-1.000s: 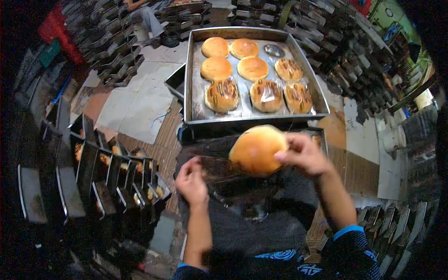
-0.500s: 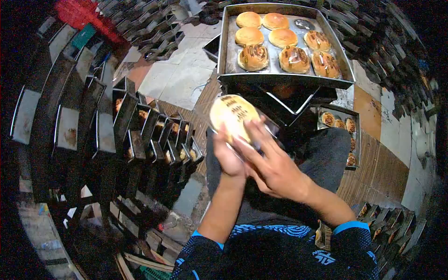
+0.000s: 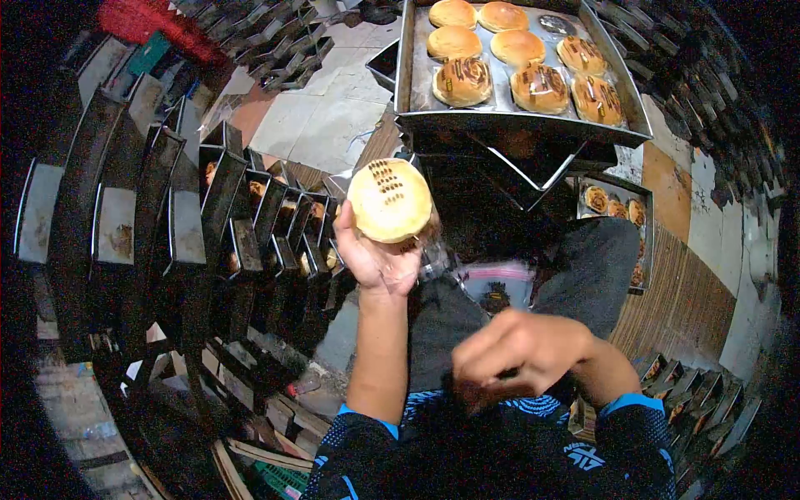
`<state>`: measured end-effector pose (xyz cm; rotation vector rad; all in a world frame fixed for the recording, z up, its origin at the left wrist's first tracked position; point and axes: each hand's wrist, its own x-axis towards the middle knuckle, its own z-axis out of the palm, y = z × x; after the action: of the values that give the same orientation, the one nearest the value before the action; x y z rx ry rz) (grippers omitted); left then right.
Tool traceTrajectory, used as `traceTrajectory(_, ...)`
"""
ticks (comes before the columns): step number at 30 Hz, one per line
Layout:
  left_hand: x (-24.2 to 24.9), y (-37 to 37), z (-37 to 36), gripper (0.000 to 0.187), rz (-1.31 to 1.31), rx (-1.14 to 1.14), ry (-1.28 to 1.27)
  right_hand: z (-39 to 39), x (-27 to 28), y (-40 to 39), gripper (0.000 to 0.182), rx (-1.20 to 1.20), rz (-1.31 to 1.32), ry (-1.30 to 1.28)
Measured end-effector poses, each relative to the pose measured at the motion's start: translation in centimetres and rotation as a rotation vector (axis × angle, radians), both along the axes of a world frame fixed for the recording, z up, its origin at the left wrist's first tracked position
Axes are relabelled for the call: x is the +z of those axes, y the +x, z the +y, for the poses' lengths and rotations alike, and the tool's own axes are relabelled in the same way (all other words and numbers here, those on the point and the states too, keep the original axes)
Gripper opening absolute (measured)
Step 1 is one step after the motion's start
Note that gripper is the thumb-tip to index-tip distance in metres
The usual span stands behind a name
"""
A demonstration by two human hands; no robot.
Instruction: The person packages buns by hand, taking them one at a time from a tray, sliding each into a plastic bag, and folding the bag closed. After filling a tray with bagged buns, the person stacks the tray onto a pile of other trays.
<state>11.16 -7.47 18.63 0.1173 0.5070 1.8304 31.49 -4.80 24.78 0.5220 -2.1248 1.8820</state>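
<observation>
A pale round bun [image 3: 390, 202] with dark printed marks on its face rests in my left hand [image 3: 382, 262], whose fingers wrap round its underside; clear plastic film hangs at its right. Near my lap, my right hand [image 3: 525, 354] is curled and slightly blurred; whatever its fingertips hold, if anything, is hidden. Between my legs lies a clear bag with a pink edge [image 3: 498, 282], small dark pieces inside. Above my hands stands a metal tray [image 3: 525, 122] with several buns, plain golden ones [image 3: 454, 43] at left and brown-patterned ones in clear wrap [image 3: 540, 87] in front and at right.
A second tray [image 3: 643, 275] of swirled buns lies low on the right. Stacked metal trays [image 3: 187, 225] fill the left side, some with buns. More stacks stand at upper right and lower right [image 3: 700, 400]. A green crate [image 3: 279, 482] is at the bottom left.
My hands were together at the bun; now my right hand has moved down towards my chest. The bun now faces up in my left hand alone. The bag on my lap shows.
</observation>
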Motion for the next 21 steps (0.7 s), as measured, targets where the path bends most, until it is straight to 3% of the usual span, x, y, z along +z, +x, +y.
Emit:
traceTrajectory(1, -0.4, -0.1, 0.0, 0.064, 0.017, -0.063, 0.074, 0.5, -0.2, -0.4, 0.01, -0.238, -0.029, 0.009)
traceTrajectory(3, -0.2, 2.6, 0.5, 0.06, 0.129, 0.062, -0.039, 1.4, -2.4, -2.1, 0.016, -0.67, -0.131, 0.071)
traceTrajectory(4, -0.6, 3.4, 0.6, 0.06, 0.246, 0.06, -0.088, 1.5, -3.6, -3.3, 0.017, -0.678, -0.129, 0.179)
traceTrajectory(6, -1.6, 2.8, 0.9, 0.058, 0.168, -0.014, -0.135, 0.5, -4.1, -3.4, 0.017, -0.681, -0.083, 0.281)
traceTrajectory(7, -1.5, 1.8, 0.8, 0.058, 0.06, -0.034, -0.138, 0.1, -2.6, -2.3, 0.017, -0.539, -0.087, 0.251)
traceTrajectory(8, -1.5, 0.6, 0.6, 0.058, -0.049, -0.052, -0.143, -0.4, -1.5, -1.8, 0.017, -0.366, 0.036, 0.056)
traceTrajectory(9, -2.0, -1.0, 0.3, 0.056, -0.146, -0.073, -0.1, 0.8, -1.6, -1.1, 0.011, -0.072, 0.022, -0.035)
traceTrajectory(10, -2.3, -1.9, -0.1, 0.059, -0.07, -0.078, -0.085, 2.3, -1.7, -0.2, 0.006, 0.223, 0.007, -0.126)
traceTrajectory(11, -2.2, -1.9, -0.2, 0.062, -0.087, -0.071, -0.066, 3.1, -3.0, -0.1, 0.005, 0.226, -0.118, -0.195)
traceTrajectory(12, -2.1, -1.8, -0.4, 0.064, -0.103, -0.068, -0.049, 3.7, -3.8, -0.1, 0.018, -0.128, -0.396, -0.045)
traceTrajectory(14, -2.7, -1.0, -0.8, 0.066, -0.011, -0.106, -0.228, 2.7, -6.7, -2.4, 0.021, -1.238, -0.194, 0.469)
traceTrajectory(16, -1.6, 2.6, -2.3, 0.058, -0.109, -0.142, -0.087, 2.6, -5.7, -2.7, 0.024, -1.217, 0.05, 0.37)
traceTrajectory(17, -3.1, 3.2, -3.7, 0.06, -0.249, -0.208, -0.044, 2.5, -5.5, -2.5, 0.022, -1.222, 0.193, 0.513)
traceTrajectory(18, -4.6, 3.7, -4.8, 0.062, -0.388, -0.276, -0.003, 2.0, -5.3, -2.6, 0.017, -1.257, 0.244, 0.446)
traceTrajectory(20, -4.6, 6.3, -5.1, 0.07, 0.823, 0.113, -0.391, 1.3, -6.3, -3.1, 0.007, -1.39, 0.142, 0.181)
traceTrajectory(21, -5.4, 5.4, -5.2, 0.069, 1.038, 0.157, -0.277, 1.2, -6.4, -3.3, 0.005, -1.423, 0.043, 0.027)
